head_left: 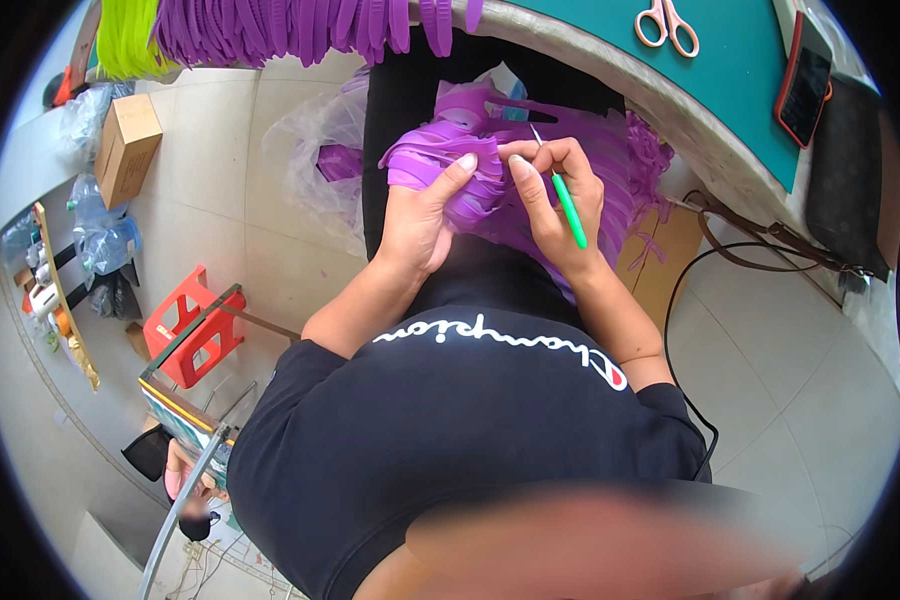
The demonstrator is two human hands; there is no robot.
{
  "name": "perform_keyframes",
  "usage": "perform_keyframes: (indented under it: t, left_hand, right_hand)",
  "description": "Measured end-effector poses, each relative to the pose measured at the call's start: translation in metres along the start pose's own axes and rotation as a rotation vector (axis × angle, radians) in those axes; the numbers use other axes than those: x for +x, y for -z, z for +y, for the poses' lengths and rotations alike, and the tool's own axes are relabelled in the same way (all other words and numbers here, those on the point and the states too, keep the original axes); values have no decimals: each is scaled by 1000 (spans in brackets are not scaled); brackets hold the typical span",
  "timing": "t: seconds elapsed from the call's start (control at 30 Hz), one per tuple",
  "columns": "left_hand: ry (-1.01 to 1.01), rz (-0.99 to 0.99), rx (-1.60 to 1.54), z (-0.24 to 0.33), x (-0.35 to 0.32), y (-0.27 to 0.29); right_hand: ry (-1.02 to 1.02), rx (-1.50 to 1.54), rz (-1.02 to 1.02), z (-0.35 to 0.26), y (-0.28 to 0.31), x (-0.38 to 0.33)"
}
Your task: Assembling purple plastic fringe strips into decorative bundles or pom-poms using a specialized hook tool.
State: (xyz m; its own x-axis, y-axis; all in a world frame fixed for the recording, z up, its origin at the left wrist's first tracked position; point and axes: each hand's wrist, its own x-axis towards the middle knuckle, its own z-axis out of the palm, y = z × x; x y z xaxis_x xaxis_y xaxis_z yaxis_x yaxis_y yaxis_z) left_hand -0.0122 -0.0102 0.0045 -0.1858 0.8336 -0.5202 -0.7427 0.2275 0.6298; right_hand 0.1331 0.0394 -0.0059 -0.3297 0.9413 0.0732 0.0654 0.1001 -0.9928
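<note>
My left hand (pixel 418 228) is closed round a folded bundle of purple rubbery strips (pixel 410 160), its thumb pressed across the top. Close by on the right, my right hand (pixel 570 215) holds a slim tool with a green handle (pixel 570 212). The tool's thin metal tip points up and away from me. The thumb and forefinger of that hand meet at the right edge of the bundle; whether they pinch a strip is too small to tell. More purple strip material (pixel 615 180) spreads over my lap beneath both hands.
Purple straps (pixel 290 28) and lime-green ones (pixel 125 40) hang at the table's near edge. Pink-handled scissors (pixel 667 28) and a phone (pixel 806 82) lie on the teal tabletop (pixel 730 70). A red stool (pixel 195 325) and cardboard box (pixel 128 150) stand left; another person (pixel 195 490) sits lower left.
</note>
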Motion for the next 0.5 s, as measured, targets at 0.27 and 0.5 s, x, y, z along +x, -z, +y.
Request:
perform_keyframes:
  t: [0.27,0.5]
  left_hand:
    - [-40,-13,61,-10,2,0]
    - [-86,-20,67,-12,2,1]
  right_hand:
    - [32,-106,-4,1,-3,-3]
    - [-256,363,-12,13,4,-3]
